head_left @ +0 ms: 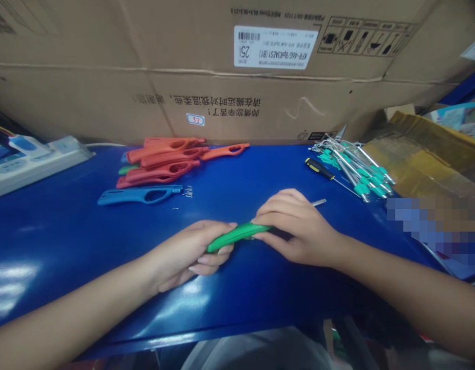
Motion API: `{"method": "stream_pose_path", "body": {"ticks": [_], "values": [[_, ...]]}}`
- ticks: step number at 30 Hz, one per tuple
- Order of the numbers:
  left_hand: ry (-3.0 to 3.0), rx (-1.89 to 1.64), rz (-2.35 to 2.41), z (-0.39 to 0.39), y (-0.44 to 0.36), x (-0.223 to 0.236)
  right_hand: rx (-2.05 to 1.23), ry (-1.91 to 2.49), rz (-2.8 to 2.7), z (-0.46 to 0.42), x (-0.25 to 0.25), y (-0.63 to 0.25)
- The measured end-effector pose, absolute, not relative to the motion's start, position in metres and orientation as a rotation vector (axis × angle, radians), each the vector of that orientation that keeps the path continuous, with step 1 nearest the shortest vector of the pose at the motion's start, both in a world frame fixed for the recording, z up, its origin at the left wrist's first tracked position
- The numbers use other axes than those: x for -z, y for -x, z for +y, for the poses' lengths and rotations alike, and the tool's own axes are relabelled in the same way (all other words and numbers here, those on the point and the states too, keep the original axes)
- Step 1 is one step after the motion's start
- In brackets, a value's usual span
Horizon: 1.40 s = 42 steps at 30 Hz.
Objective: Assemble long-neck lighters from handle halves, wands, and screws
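Note:
Both hands hold a green long-necked lighter (239,235) above the blue table. My left hand (201,252) is closed round its near-left end, thumb on top and fingers curled beneath. My right hand (299,226) pinches the other end between thumb and fingers. A thin metal tip (319,202) shows just behind my right hand; its link to the lighter is hidden. Left of the hands lies a blue lighter casing (135,196), beside several tiny screws (188,192). Several red and orange lighter casings (156,173) are piled behind it.
A large cardboard box (106,103) walls off the back. At right are several metal lighter rods with green parts (355,167), a black-and-yellow screwdriver (318,168) and an open carton (433,154). A white power strip (40,162) sits at left on the blue table (68,236).

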<state>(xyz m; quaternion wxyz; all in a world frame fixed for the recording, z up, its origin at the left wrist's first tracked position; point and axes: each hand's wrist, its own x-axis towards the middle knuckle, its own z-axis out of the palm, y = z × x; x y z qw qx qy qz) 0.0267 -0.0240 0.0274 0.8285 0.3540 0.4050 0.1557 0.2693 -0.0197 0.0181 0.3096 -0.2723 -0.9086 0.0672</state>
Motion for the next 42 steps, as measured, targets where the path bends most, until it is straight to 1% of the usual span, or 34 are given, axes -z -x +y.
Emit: {"method": "stream_pose_path", "body": {"ticks": [10, 15, 17, 19, 22, 25, 30, 42], "values": [[-0.602, -0.290, 0.799, -0.023, -0.027, -0.026, -0.058, 0.683, -2.436, -0.024, -0.009, -0.263], [-0.620, -0.260, 0.743, -0.021, -0.024, -0.027, -0.124, 0.661, -2.438, -0.020, -0.013, -0.264], [-0.799, -0.276, 0.793, -0.024, -0.024, -0.027, -0.140, 0.694, -2.472, -0.016, -0.015, -0.267], [-1.197, -0.330, 0.883, -0.028, -0.022, -0.025, -0.120, 0.739, -2.522, -0.013, -0.018, -0.271], [-1.984, -0.524, 0.894, -0.033, -0.017, -0.020, -0.064, 0.782, -2.557, -0.010, -0.021, -0.279], [-2.380, -0.713, 0.795, -0.032, -0.012, -0.015, -0.011, 0.789, -2.527, -0.009, -0.023, -0.284], [-2.478, -0.852, 0.767, -0.027, -0.008, -0.014, 0.036, 0.713, -2.528, -0.012, -0.022, -0.284], [-2.453, -0.688, 0.849, -0.031, -0.008, -0.018, -0.096, 0.770, -2.532, -0.020, -0.021, -0.279]]}}
